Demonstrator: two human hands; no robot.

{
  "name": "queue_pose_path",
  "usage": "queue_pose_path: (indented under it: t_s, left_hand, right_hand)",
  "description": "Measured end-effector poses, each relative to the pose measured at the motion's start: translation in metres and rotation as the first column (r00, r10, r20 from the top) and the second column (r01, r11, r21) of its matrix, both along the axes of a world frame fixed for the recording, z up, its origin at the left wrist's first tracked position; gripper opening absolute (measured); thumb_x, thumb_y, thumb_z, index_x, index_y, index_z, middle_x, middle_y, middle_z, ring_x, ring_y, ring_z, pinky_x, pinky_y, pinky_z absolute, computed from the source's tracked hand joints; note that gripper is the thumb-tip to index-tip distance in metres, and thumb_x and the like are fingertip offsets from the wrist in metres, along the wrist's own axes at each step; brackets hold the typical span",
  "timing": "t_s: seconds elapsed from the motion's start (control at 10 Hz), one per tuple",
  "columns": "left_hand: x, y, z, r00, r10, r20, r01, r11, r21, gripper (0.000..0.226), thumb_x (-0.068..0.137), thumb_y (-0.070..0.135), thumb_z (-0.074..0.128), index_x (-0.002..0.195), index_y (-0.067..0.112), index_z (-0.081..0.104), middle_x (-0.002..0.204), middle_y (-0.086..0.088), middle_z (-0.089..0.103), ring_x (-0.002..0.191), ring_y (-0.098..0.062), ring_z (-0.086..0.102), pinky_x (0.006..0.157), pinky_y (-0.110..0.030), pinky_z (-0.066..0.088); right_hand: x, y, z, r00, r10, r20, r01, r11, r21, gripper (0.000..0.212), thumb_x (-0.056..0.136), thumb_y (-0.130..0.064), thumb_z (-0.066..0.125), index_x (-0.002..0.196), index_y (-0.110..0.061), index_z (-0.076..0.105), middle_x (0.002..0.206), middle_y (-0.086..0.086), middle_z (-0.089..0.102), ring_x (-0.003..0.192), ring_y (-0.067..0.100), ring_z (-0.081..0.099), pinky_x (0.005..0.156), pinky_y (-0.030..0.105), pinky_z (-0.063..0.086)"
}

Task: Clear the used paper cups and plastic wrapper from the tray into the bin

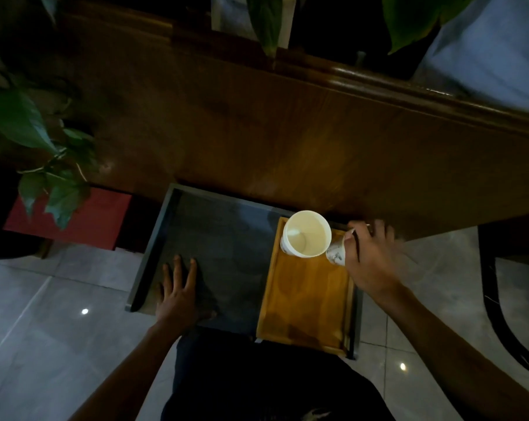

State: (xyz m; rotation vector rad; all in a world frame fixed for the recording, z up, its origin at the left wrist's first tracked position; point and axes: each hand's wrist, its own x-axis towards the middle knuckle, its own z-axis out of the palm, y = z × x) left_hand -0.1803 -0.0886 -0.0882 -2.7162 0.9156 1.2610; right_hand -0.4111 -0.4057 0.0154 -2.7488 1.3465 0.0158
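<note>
A yellow wooden tray (305,302) lies on the right part of a dark grey surface with raised edges (220,244). At the tray's far end stands an upright white paper cup (306,233), empty inside. Right beside it, a second printed paper cup (337,252) is tilted and gripped by my right hand (369,256), whose fingers curl round it and hide most of it. My left hand (179,290) rests flat on the grey surface, fingers spread. No plastic wrapper shows.
A long brown wooden counter (287,132) runs behind the tray. Leafy plants (44,153) hang at the left over a red box (84,217). A dark chair frame (500,314) stands at the right on the tiled floor (29,329).
</note>
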Motion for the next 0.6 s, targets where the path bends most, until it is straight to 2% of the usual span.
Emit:
queue_pose_path:
  t_s: [0.3, 0.5, 0.6]
  left_hand:
    - [0.0, -0.003, -0.001, 1.0, -0.021, -0.02, 0.022, 0.999, 0.035, 0.148, 0.063, 0.069, 0.079, 0.149, 0.023, -0.032, 0.153, -0.01, -0.045, 0.143, -0.042, -0.031, 0.12, -0.064, 0.004]
    - [0.0, -0.009, 0.003, 1.0, -0.005, 0.008, 0.004, 0.997, 0.076, 0.146, 0.063, 0.07, 0.078, 0.151, 0.023, -0.029, 0.155, -0.011, -0.041, 0.145, -0.043, -0.028, 0.12, -0.063, 0.008]
    - [-0.003, -0.01, 0.004, 0.999, -0.017, 0.047, 0.013, 0.996, 0.084, 0.146, 0.063, 0.071, 0.078, 0.152, 0.022, -0.028, 0.156, -0.013, -0.039, 0.145, -0.043, -0.027, 0.12, -0.063, 0.009]
  right_hand:
    - [0.002, 0.001, -0.004, 1.0, -0.018, 0.002, 0.017, 0.999, 0.028, 0.039, 0.097, -0.046, 0.034, 0.117, -0.022, 0.056, 0.111, 0.016, 0.059, 0.097, 0.033, 0.055, 0.075, 0.04, 0.047]
    - [0.005, -0.001, 0.006, 1.0, -0.029, -0.003, 0.029, 0.988, 0.152, 0.059, 0.095, -0.055, 0.029, 0.137, -0.021, 0.051, 0.128, 0.014, 0.058, 0.114, 0.035, 0.053, 0.09, 0.048, 0.049]
    - [0.003, 0.0, 0.018, 0.977, -0.142, 0.161, 0.092, 0.955, 0.281, 0.062, 0.094, -0.057, 0.026, 0.144, -0.025, 0.045, 0.137, 0.011, 0.055, 0.122, 0.034, 0.048, 0.1, 0.054, 0.045]
